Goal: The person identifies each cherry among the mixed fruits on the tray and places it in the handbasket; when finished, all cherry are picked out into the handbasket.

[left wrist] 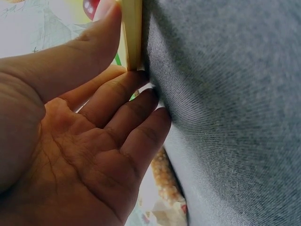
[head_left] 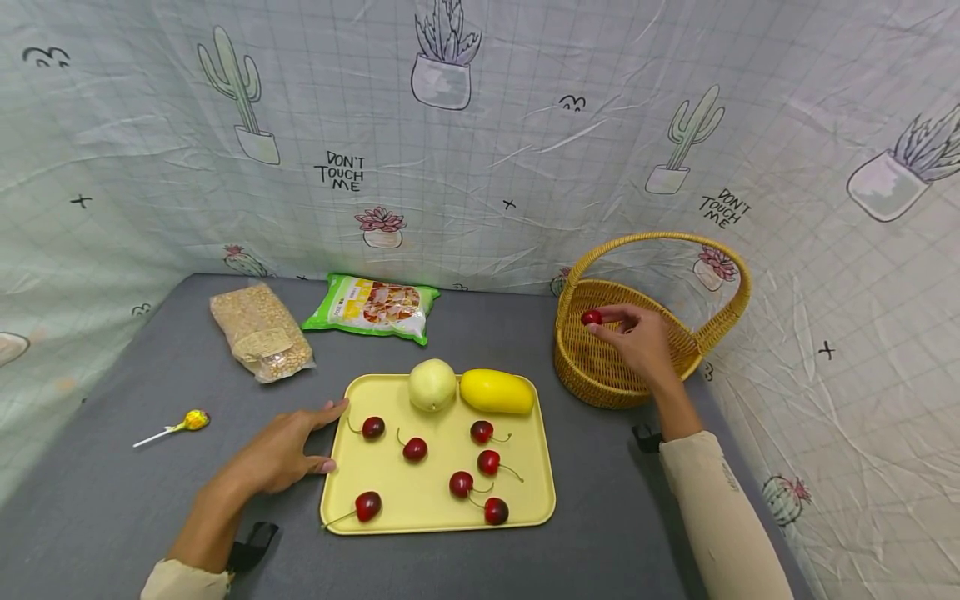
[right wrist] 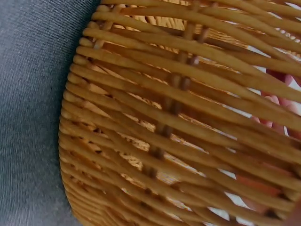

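My right hand (head_left: 640,340) pinches a dark red cherry (head_left: 592,317) between thumb and fingertips, over the opening of a wicker basket (head_left: 596,387) with a tall handle. In the right wrist view the basket's woven side (right wrist: 155,113) covers most of the hand; parts of fingers (right wrist: 273,103) show through the gaps. My left hand (head_left: 277,450) touches the left rim of a pale yellow tray (head_left: 405,521), thumb and forefinger spread apart along it. In the left wrist view its thumb (left wrist: 89,52) lies at the tray's edge (left wrist: 132,37). Several stemmed cherries (head_left: 415,449) lie on the tray.
A pale green round fruit (head_left: 432,385) and a yellow oblong fruit (head_left: 497,392) sit at the tray's back edge. Behind lie a bag of kernels (head_left: 262,329) and a green-edged packet (head_left: 372,308). A lollipop (head_left: 197,419) is at left. Patterned cloth (head_left: 480,150) surrounds the grey table.
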A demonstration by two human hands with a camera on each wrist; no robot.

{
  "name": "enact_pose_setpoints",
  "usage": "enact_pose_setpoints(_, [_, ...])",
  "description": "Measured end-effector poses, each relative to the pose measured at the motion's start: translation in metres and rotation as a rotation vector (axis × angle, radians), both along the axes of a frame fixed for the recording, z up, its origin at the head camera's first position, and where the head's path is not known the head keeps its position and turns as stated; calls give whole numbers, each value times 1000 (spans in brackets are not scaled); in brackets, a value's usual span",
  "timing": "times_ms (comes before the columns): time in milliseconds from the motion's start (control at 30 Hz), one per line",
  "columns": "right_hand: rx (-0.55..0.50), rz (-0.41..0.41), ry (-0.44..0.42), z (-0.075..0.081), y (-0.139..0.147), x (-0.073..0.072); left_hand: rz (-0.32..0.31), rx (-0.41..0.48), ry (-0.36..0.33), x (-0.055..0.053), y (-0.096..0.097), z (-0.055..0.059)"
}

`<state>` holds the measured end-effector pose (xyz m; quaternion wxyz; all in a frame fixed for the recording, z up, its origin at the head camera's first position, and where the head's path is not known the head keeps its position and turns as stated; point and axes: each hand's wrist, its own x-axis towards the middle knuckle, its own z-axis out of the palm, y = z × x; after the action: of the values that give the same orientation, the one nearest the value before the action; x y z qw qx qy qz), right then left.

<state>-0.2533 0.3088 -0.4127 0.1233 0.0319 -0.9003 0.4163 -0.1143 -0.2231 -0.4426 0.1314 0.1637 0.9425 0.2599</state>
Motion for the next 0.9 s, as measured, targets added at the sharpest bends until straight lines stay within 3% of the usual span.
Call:
enact_pose_setpoints(533, [47,-14,-130,-21,3,-21,-4,-1,1,-1,-2,-2])
enact_pose_setpoints(900, [218,32,-154,-30,1,-23,2,-13,-23,-3,-2,-1])
